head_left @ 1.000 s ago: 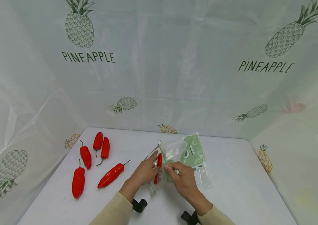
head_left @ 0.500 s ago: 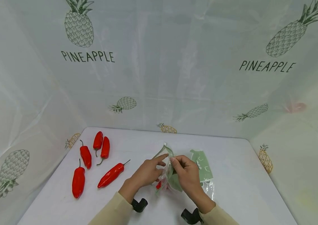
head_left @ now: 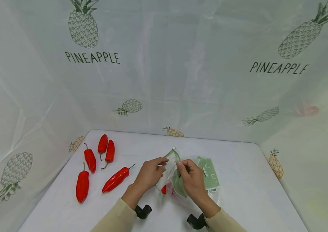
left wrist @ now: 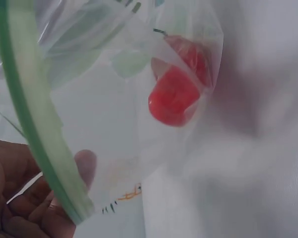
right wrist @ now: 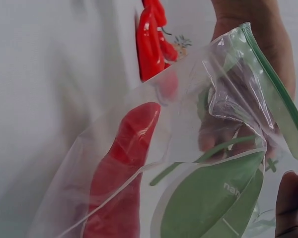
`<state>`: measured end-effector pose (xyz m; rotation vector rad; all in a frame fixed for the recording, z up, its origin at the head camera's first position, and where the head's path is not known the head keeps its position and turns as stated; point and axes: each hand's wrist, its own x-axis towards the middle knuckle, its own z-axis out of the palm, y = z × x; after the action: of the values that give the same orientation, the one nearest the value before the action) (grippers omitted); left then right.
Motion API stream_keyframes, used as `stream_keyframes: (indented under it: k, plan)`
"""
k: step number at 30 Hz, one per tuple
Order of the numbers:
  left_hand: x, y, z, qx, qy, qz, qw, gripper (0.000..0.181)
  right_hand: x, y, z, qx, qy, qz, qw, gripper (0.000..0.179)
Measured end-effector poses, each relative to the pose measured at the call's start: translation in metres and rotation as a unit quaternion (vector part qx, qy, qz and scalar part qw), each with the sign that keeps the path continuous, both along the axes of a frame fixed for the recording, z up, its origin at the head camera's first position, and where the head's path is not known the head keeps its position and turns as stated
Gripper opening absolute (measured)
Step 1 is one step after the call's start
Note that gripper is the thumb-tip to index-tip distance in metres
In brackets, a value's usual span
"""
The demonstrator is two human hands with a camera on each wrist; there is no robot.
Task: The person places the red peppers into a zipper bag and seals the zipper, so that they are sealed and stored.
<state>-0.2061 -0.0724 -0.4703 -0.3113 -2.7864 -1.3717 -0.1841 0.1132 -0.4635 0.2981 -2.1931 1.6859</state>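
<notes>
A clear zip bag point(head_left: 168, 172) with green zip strips and a green leaf print stands lifted between the hands, its mouth upward. Low inside it lie two red chili peppers point(left wrist: 174, 96); one long chili shows through the film in the right wrist view. My left hand point(head_left: 151, 173) has curled fingers at the left edge of the bag's mouth, where its fingertips point(left wrist: 86, 166) grip the zip strip, partly seen through the film. My right hand point(head_left: 193, 178) pinches the right side of the mouth between thumb and finger.
Several red chilies point(head_left: 116, 179) lie loose on the left of the white table point(head_left: 254, 193). Another plastic bag with a green print point(head_left: 208, 170) lies flat behind the right hand. A pineapple-printed sheet point(head_left: 164, 71) hangs around the table.
The chili in my left fingers has dropped down inside the bag. My right hand has raised the bag's edge. The left fingers, stretched out half a second ago, are now curled at the mouth.
</notes>
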Motion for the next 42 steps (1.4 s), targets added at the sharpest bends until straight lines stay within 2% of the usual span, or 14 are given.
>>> stream_keyframes:
  k: [3,10,17,22,27,36,42]
  plan:
    - [0.0,-0.003,0.001,0.012,0.015,0.011,0.9998,0.032,0.0,0.0,-0.001,0.009,0.001,-0.002,1.0,0.014]
    - [-0.001,-0.014,0.004,0.038,0.026,0.029,0.9985,0.027,-0.001,0.001,-0.005,0.028,-0.006,-0.004,0.9996,0.015]
    - [0.0,-0.039,0.003,0.004,0.037,0.06,0.9975,0.025,-0.003,0.006,-0.012,0.058,0.024,-0.002,0.998,0.013]
    - [0.0,-0.066,-0.004,-0.016,0.026,0.088,0.9956,0.025,-0.004,0.009,-0.015,0.061,0.038,-0.003,0.9974,0.013]
    - [0.0,-0.1,-0.006,-0.059,0.006,0.115,0.9916,0.027,-0.005,0.01,-0.017,0.061,0.032,-0.006,0.9976,0.011]
    - [0.02,-0.156,0.0,-0.113,-0.02,0.15,0.982,0.036,-0.001,0.018,-0.015,0.066,0.002,-0.019,0.9976,0.011]
    - [0.03,-0.177,0.0,-0.128,-0.039,0.152,0.9792,0.04,-0.001,0.025,-0.016,0.064,-0.022,-0.026,0.9974,0.011]
